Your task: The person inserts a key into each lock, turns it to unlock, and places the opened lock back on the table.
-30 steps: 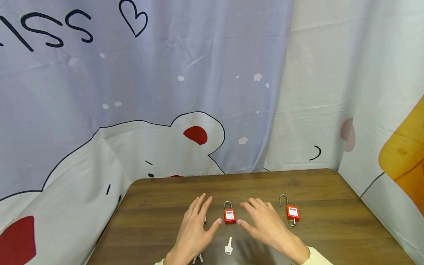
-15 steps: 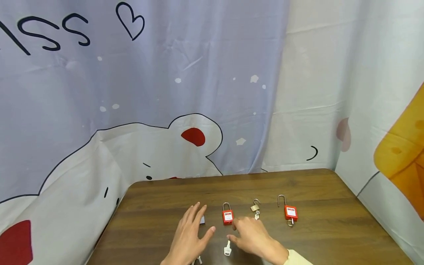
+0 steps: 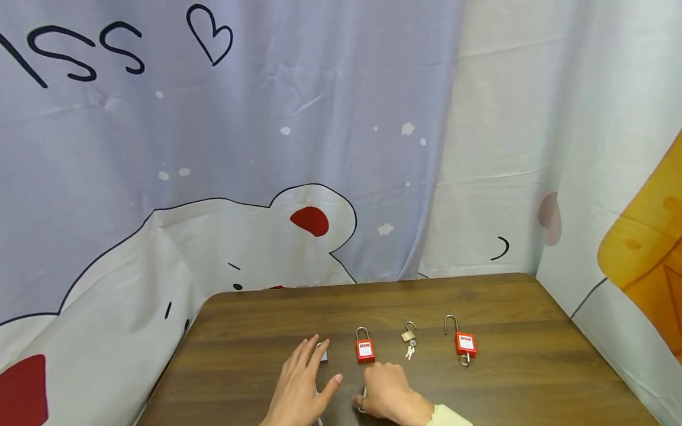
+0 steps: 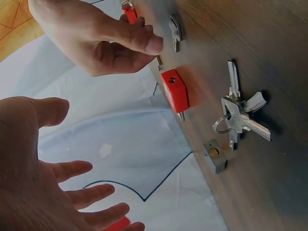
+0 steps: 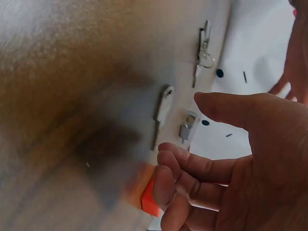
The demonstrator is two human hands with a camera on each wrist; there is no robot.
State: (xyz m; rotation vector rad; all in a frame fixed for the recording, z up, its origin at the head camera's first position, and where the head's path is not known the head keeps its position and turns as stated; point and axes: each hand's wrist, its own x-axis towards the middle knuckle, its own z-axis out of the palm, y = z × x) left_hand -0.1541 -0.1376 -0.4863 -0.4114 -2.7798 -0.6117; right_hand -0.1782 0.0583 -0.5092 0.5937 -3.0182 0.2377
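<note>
My right hand (image 3: 391, 391) hovers low at a pale single key (image 4: 175, 32), its thumb apart from the bent fingers. In the right wrist view this key (image 5: 163, 111) lies on the table, ungripped. My left hand (image 3: 299, 381) is raised with fingers spread and holds nothing. Near it are a small grey padlock (image 4: 215, 156) and a bunch of keys on a ring (image 4: 238, 115), best seen in the left wrist view. A red padlock (image 3: 365, 350) with a white label lies just beyond my right hand.
A small brass padlock (image 3: 408, 336) with its shackle open and keys attached lies right of centre. Further right is another red padlock (image 3: 466, 344), shackle open, key in it. The brown wooden table (image 3: 506, 307) ends at a printed curtain (image 3: 346, 148).
My right hand has moved left and down to the single key, its fingers bending, uncovering the brass padlock. The left hand has shifted slightly down and stays spread.
</note>
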